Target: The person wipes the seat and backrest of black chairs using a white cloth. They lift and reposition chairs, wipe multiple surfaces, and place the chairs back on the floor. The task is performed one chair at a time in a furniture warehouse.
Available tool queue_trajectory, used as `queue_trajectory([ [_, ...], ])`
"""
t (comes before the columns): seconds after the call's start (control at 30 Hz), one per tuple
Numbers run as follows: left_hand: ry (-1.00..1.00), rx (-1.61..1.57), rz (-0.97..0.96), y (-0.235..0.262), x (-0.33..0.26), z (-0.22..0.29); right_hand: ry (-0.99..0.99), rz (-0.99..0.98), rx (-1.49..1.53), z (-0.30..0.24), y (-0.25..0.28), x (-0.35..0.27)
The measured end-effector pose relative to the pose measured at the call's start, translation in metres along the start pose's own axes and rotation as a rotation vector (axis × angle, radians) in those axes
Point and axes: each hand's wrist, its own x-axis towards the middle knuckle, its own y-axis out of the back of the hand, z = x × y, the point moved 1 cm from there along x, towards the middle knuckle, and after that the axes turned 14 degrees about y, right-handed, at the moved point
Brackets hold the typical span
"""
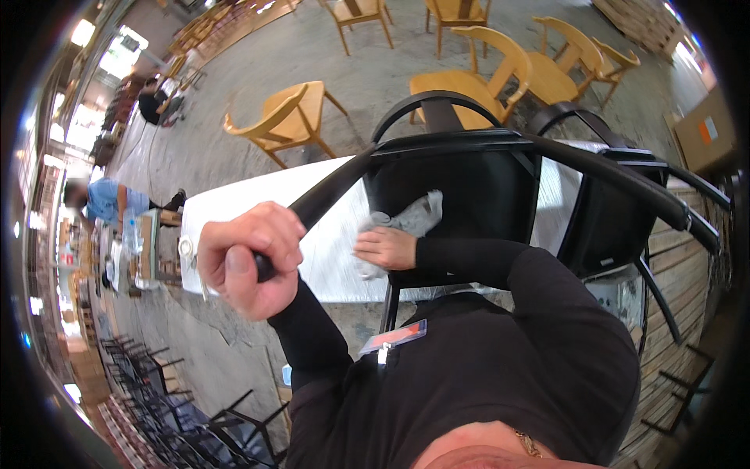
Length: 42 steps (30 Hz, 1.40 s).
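Observation:
A black chair (453, 184) rests on a white-covered table (226, 207), with its legs angling up toward me and its curved back on the far side. My left hand (248, 254) is closed around the end of one black leg (336, 184), whose dark round tip shows beside my thumb. My right hand (387, 248) presses a crumpled grey cloth (422, 215) near the left side of the seat panel. Part of the cloth hangs below the fingers; what lies beneath it is hidden.
A second black chair (613, 223) stands close on the right, near a slatted wooden platform (687, 289). Several yellow wooden chairs (301, 109) are spread beyond the table. One person in blue (113, 203) is at the left; another sits farther back. Black chair frames (242, 422) stand lower left.

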Motion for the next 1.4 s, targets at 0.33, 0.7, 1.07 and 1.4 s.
queue_trajectory([
  [0.33,0.206,-0.061,0.132,0.004,-0.011,0.008,-0.316,-0.528,-0.263,0.001,-0.062,0.015],
  [0.7,0.208,-0.072,0.156,0.003,-0.010,0.006,-0.525,-0.807,-0.204,0.099,-0.071,0.039],
  [1.07,0.138,0.090,0.131,-0.003,-0.002,0.006,-0.631,-0.627,0.534,-0.080,-0.062,0.002],
  [1.4,0.111,0.123,0.055,0.003,0.001,0.005,-1.152,0.554,-0.187,0.010,0.010,-0.040],
])
